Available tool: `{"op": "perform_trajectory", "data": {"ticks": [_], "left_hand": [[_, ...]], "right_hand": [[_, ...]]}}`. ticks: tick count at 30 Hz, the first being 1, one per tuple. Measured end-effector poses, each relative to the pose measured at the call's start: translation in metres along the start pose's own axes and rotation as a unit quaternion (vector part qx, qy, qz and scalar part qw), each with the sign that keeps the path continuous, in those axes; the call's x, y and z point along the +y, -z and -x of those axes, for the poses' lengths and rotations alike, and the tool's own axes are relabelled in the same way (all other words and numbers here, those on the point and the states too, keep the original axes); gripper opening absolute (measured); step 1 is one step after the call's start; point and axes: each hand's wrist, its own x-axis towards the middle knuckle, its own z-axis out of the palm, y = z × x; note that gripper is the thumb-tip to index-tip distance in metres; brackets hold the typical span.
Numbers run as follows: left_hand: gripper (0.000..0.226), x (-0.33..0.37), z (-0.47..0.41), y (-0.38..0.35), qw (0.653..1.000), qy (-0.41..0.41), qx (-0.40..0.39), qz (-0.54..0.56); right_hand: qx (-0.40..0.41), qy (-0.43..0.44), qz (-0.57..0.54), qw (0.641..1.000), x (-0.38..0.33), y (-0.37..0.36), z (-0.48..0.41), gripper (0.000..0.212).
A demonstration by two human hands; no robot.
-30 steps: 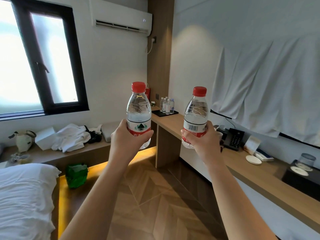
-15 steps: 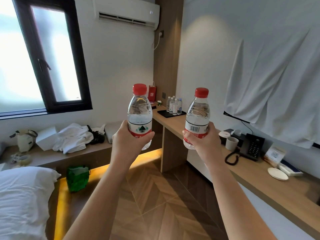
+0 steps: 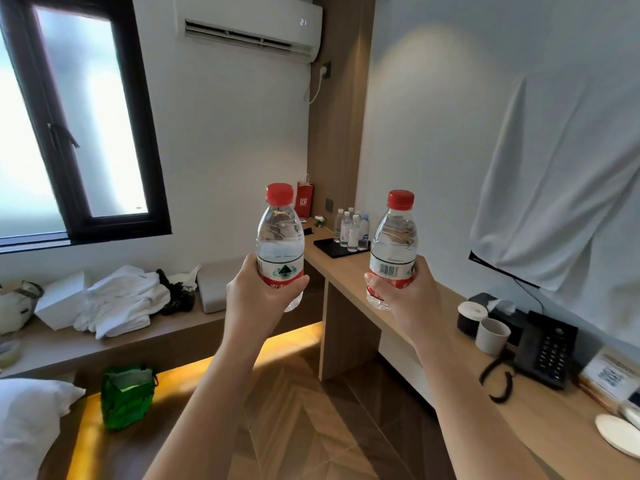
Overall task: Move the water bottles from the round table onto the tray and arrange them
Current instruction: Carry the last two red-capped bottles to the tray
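Observation:
My left hand (image 3: 254,299) grips a clear red-capped water bottle (image 3: 280,233) upright at chest height. My right hand (image 3: 408,296) holds a second red-capped bottle (image 3: 394,237) the same way, about a forearm's width to the right. Beyond and between them, a black tray (image 3: 330,247) lies at the far end of the long wooden desk (image 3: 349,268). Several small bottles (image 3: 351,227) stand on the tray's back right part. The round table is out of view.
On the desk to the right stand two cups (image 3: 491,336), a tissue box (image 3: 498,306), a black telephone (image 3: 547,348) and a white coaster (image 3: 618,434). A low bench (image 3: 166,327) with white cloths runs left. A green bag (image 3: 126,396) sits on the floor, with bedding (image 3: 27,427) at lower left.
The view has moved forward and turned right; the tray and desk end look larger and nearer. Both hands still hold their bottles upright in the same pose.

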Motion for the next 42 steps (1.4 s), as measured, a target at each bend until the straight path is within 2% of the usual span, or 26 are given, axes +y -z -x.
{"op": "perform_trajectory", "data": {"ticks": [8, 23, 28, 34, 42], "left_hand": [[0.058, -0.06, -0.083, -0.056, 1.0, 0.007, -0.024, 0.016], [0.063, -0.188, -0.333, -0.136, 0.993, -0.017, -0.108, 0.052], [0.064, -0.226, -0.372, -0.164, 0.988, -0.002, -0.147, 0.055], [0.063, -0.259, -0.411, -0.204, 0.985, 0.032, -0.154, 0.076], [0.063, -0.315, -0.466, -0.285, 0.977, 0.044, -0.191, 0.086]], "right_hand": [[-0.013, -0.025, -0.002, 1.0, 0.05, -0.052, -0.074, 0.069], [0.057, -0.096, -0.054, 0.992, 0.112, -0.225, -0.263, 0.064], [0.07, -0.127, -0.052, 0.988, 0.134, -0.261, -0.293, 0.063], [0.074, -0.13, -0.037, 0.988, 0.163, -0.291, -0.327, 0.063], [0.07, -0.135, -0.028, 0.988, 0.239, -0.332, -0.401, 0.068]]}}
